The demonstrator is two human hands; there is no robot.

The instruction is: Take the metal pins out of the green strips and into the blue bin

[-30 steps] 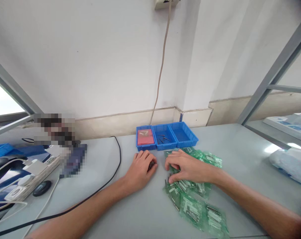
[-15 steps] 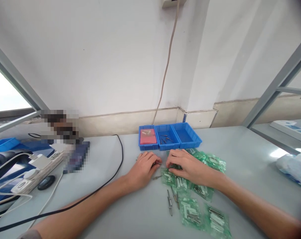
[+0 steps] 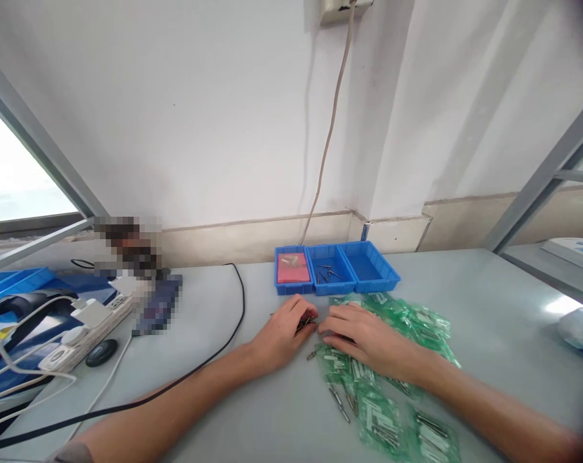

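Our left hand (image 3: 280, 335) grasps metal pins (image 3: 306, 322), best cupped snugly; whether our right hand (image 3: 369, 337) grips, we cannot tell.

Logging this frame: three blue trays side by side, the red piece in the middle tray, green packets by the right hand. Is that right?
Not quite: the red piece lies in the left tray, not the middle one, as the head view shows. The rest holds: three blue trays side by side, green packets by the right hand.
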